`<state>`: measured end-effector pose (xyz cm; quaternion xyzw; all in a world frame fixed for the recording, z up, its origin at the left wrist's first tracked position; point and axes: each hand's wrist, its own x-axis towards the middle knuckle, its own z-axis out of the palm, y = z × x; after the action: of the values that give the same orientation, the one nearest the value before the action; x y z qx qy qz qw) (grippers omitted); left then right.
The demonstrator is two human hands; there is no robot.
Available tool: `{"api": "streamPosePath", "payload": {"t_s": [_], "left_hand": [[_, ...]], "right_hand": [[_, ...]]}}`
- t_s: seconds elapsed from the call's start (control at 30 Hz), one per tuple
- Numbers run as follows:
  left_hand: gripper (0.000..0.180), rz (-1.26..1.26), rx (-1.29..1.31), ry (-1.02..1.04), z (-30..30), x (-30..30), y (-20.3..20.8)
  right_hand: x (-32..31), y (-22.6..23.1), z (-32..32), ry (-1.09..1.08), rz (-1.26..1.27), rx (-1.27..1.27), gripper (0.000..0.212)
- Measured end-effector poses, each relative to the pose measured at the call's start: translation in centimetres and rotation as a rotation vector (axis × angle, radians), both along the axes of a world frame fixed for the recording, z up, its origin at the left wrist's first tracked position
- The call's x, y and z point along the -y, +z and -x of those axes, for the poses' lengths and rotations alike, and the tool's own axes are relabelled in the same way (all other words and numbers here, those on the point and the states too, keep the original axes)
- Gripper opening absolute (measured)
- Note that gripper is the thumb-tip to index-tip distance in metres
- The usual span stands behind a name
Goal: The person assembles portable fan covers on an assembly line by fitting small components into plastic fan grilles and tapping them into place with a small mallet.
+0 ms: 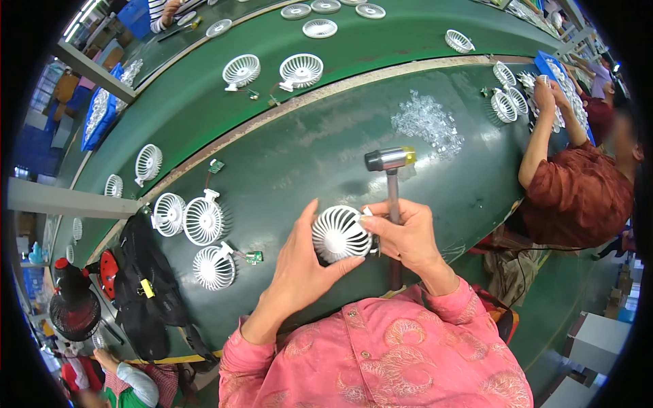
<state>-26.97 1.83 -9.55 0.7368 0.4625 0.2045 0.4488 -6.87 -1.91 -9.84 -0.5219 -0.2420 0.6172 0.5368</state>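
A white round fan grille (338,233) with curved ribs sits between both hands, just above the dark green table (306,149). My left hand (299,262) cups it from the left and below, thumb and fingers on its rim. My right hand (407,234) touches the grille's right edge with its fingertips while gripping the handle of a small hammer (392,178). The hammer stands upright, its metal head with a yellow cap pointing right above my hand.
Three white fan grilles (203,221) with wires and small circuit boards lie left of my hands. A pile of clear plastic parts (427,122) lies farther back. More grilles ride the green conveyor (381,41). A person in a rust-red shirt (578,194) works at right. A black bag (143,279) sits at left.
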Motion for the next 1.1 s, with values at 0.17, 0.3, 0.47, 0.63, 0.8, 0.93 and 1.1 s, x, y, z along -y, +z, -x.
{"api": "streamPosePath", "payload": {"t_s": [0.17, 0.3, 0.47, 0.63, 0.8, 0.93, 1.1], "left_hand": [[0.038, -0.011, 0.023, 0.017, 0.5, -4.9, 2.4], [0.04, -0.721, -0.346, 0.156, 1.6, -11.8, 3.9], [0.042, -1.01, -0.412, 0.107, 0.9, -19.4, 1.8], [0.041, -0.636, -0.421, -0.029, -3.3, -24.6, -4.1], [0.036, -0.43, -0.298, 0.068, -5.7, -26.5, -6.4], [0.018, -0.404, -0.083, 0.031, -6.9, -21.8, -3.2], [0.013, -0.291, 0.045, -0.028, -3.0, -12.6, -2.2]], "right_hand": [[-0.7, -0.3, -1.7, -0.099, -0.087, 0.387, 0.02], [-0.3, 0.6, -2.5, -0.197, -0.122, 0.468, 0.018], [0.8, 1.0, -2.2, -0.276, -0.291, 0.512, 0.013], [1.2, -1.1, -2.3, -0.164, -0.318, 0.546, 0.012], [1.1, -1.4, -2.0, 0.04, -0.135, 0.632, 0.016], [0.8, -1.4, -2.8, 0.01, -0.045, 0.584, 0.017], [-0.4, -1.0, -3.5, 0.021, -0.029, 0.664, 0.02]]}}
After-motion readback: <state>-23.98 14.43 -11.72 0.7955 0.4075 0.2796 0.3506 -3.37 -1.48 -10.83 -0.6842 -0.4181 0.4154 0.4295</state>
